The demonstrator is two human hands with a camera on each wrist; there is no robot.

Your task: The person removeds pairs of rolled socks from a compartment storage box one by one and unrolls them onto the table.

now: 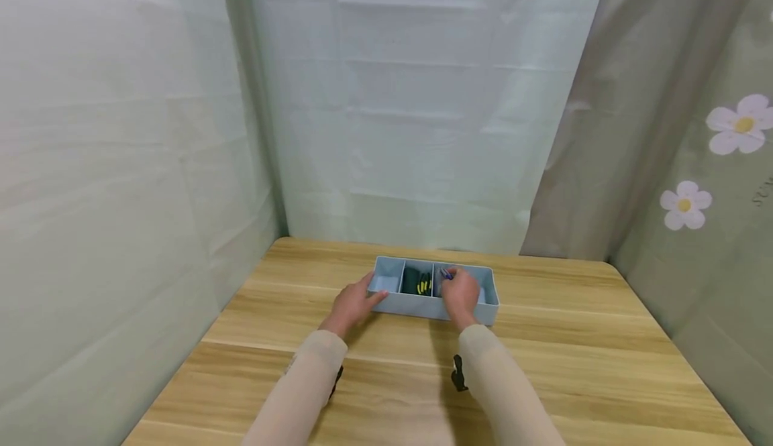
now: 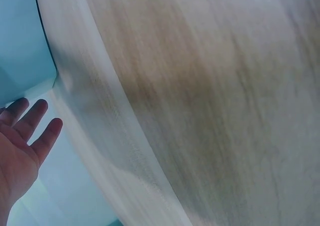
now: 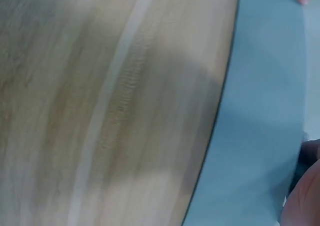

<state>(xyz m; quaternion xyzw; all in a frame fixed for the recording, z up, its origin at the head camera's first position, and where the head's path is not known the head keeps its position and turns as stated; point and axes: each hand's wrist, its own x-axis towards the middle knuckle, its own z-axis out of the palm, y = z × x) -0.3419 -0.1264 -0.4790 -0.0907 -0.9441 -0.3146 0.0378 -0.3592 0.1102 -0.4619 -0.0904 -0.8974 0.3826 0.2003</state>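
Observation:
A light blue divided box point(image 1: 410, 305) stands on the wooden table. My left hand point(image 1: 353, 304) rests at its left end, thumb over the front rim. In the left wrist view, the fingers point(image 2: 46, 138) are spread and fairly straight against the box's end. My right hand point(image 1: 460, 293) reaches into a compartment right of the middle, pinching a small dark blue stick-like item point(image 1: 446, 273) with a pale part; its kind I cannot tell. A dark green bundle point(image 1: 410, 280) and several yellow-and-black pieces point(image 1: 425, 285) lie in the compartment beside it.
The wooden table point(image 1: 398, 379) runs back to a pale hanging curtain point(image 1: 417, 131). More curtain encloses both sides, the right one printed with white flowers point(image 1: 685, 204). Dark straps point(image 1: 459, 373) show at the wrists, below pale sleeves.

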